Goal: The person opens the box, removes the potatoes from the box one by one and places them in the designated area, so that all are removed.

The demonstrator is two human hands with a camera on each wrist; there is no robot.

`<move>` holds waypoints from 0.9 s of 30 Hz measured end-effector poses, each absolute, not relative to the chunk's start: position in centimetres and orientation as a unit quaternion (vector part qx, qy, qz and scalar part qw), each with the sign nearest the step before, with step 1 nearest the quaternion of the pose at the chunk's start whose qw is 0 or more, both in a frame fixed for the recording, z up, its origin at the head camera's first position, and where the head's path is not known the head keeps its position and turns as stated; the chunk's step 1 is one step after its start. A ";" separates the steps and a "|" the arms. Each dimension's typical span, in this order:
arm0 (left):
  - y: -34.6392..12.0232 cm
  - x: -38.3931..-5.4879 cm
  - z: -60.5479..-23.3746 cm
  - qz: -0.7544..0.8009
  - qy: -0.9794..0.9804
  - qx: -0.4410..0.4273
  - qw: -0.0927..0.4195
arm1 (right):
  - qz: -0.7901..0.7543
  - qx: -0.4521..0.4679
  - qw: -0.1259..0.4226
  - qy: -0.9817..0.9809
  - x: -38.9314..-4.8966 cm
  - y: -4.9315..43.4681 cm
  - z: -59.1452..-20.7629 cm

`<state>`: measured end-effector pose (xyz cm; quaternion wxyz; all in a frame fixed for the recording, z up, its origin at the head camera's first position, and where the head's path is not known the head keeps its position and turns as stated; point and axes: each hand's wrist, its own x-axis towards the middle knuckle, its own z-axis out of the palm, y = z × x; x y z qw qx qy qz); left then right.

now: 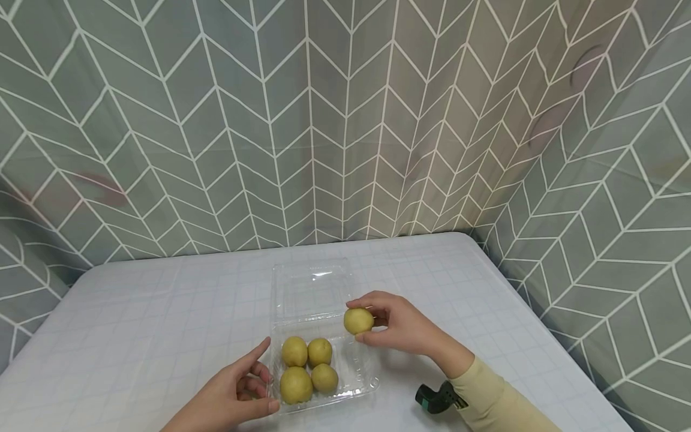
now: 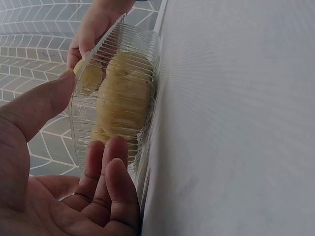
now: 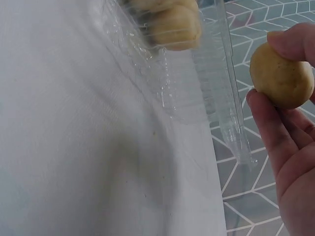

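My right hand (image 1: 396, 321) pinches a round yellow fruit (image 1: 358, 321) between thumb and fingers, above the right side of a clear plastic clamshell box (image 1: 353, 360). In the right wrist view the held fruit (image 3: 281, 76) shows small specks on its skin and stands apart from the box wall. Several similar yellow fruits (image 1: 296, 385) sit in the left half of the box. My left hand (image 1: 237, 384) is at the box's left side, index finger extended along it and thumb by the front corner. In the left wrist view its fingertips are right at the ribbed wall (image 2: 110, 93).
The box's transparent lid (image 1: 310, 288) lies folded back behind it on the white-covered table (image 1: 162, 318). A dark device (image 1: 436, 398) is beside the right sleeve (image 1: 496, 396). Grey patterned curtains (image 1: 324, 120) hang at the table's back and sides.
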<state>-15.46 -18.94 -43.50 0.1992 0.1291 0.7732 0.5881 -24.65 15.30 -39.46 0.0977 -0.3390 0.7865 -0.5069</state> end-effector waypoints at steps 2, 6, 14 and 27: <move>-19.0 -15.4 -43.5 0.588 0.774 0.132 0.196 | -0.510 -0.328 0.097 0.789 -24.7 15.4 -39.4; -19.0 -15.4 -43.4 0.586 0.775 0.134 0.196 | -0.507 -0.313 0.082 0.799 -25.0 15.7 -39.6; -18.9 -15.3 -43.6 0.588 0.772 0.137 0.198 | -0.497 -0.282 0.038 0.820 -25.9 16.6 -40.4; -18.9 -15.2 -43.4 0.584 0.776 0.138 0.194 | -0.530 -0.193 0.039 0.825 -26.9 17.8 -40.8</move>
